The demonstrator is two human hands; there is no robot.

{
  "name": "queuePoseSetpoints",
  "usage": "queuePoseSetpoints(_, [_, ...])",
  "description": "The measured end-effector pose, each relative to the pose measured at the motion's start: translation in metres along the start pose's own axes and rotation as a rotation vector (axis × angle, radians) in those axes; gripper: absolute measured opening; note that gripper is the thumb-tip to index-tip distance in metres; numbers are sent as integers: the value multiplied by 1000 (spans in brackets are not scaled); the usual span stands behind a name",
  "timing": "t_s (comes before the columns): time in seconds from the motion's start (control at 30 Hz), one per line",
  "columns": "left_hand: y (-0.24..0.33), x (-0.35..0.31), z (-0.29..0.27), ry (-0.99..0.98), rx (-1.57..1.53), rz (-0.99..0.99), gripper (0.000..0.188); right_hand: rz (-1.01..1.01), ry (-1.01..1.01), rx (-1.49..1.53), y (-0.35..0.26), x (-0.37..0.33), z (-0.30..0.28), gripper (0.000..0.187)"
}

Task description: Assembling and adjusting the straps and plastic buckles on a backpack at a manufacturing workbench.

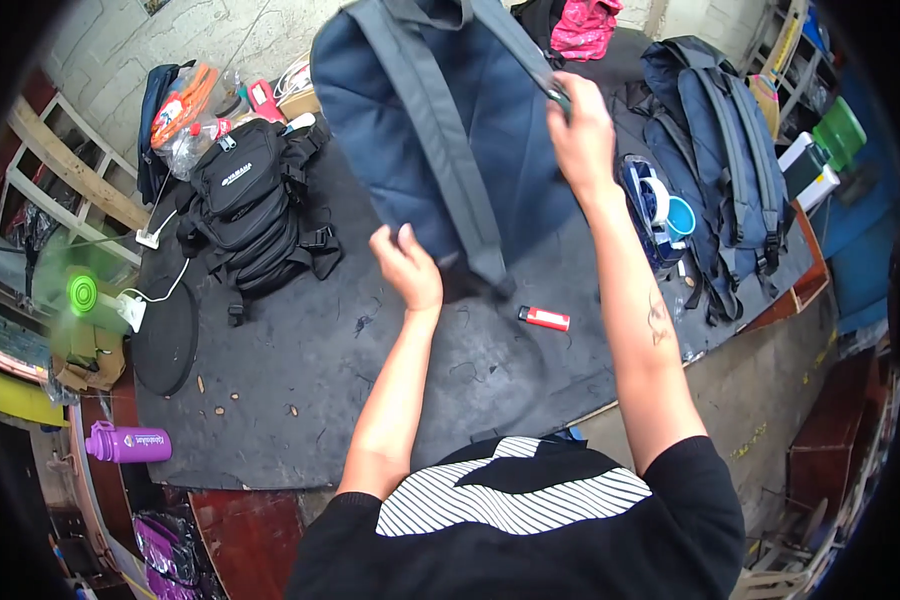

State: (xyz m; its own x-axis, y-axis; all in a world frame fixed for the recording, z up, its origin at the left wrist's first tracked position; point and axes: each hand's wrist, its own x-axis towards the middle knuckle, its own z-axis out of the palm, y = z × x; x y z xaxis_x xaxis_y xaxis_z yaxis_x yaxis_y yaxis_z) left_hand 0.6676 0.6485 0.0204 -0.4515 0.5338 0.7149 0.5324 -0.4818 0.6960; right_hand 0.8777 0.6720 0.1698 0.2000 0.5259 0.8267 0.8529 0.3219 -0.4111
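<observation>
A dark blue backpack (510, 150) with grey shoulder straps is held up above the black-topped table (450, 390), tilted, its strap side toward me. My right hand (582, 135) is closed on the strap at its upper right. A small dark piece shows at those fingertips; I cannot tell if it belongs to the strap. At the bag's lower left edge, my left hand (410, 268) is curled with the thumb up and grips the fabric there. Below the bag, a red lighter (545, 318) lies on the table.
A black backpack (250, 200) lies to the left, with another dark blue backpack (730, 170) at the right beside a light blue tape roll (678, 215). A green fan (82, 292) and purple bottle (130, 442) stand along the left edge. Pink fabric (582, 28) sits at the back.
</observation>
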Motion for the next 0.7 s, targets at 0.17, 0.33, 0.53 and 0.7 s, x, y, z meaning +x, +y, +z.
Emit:
queuePoseSetpoints(0.17, [-47,18,21,-435,-326,-773,14,39,-129,130,-4,-27,33,37])
queuePoseSetpoints(0.33, [-78,-1,16,-463,-615,-1034,26,714,-689,632,4,-136,50,32])
queuePoseSetpoints(0.53, [-74,-20,-2,-350,-882,-1303,53,865,-716,782,-19,-174,53,26])
queuePoseSetpoints(0.7, [-60,-19,-5,-451,-907,-1222,23,1192,-796,971,-32,-151,56,22])
